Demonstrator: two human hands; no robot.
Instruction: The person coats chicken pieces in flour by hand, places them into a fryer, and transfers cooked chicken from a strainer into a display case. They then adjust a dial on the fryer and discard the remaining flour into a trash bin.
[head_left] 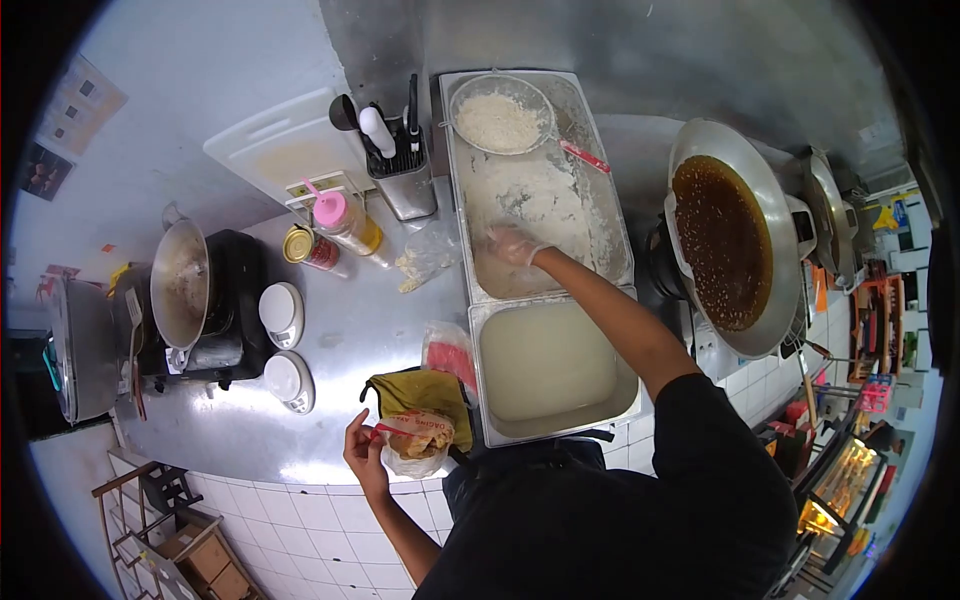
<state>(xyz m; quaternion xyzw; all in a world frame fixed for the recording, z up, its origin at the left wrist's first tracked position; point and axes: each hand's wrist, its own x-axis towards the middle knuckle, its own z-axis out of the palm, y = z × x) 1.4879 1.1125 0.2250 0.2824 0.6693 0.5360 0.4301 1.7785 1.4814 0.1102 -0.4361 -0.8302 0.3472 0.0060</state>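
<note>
My left hand [367,452] pinches the red-marked edge of a clear plastic bag [425,462] with pale brown food pieces inside. The bag rests on an olive cloth [432,388] at the counter's front edge. My right hand [512,245], in a clear plastic glove, reaches into the lower left part of a metal tray [615,225] dusted with white flour [540,195]; its fingers are blurred, and what they hold, if anything, does not show. A sieve [500,115] with flour in it sits at the tray's far end, beside a red-handled tool [585,156].
A pan of cloudy liquid [550,360] adjoins the tray. On the right stands a big wok of dark oil [725,240]. Leftward are two white scales [288,380], a pink-lidded bottle [345,220], a can [310,247], a utensil holder [405,180] and a pan on a stove [182,280].
</note>
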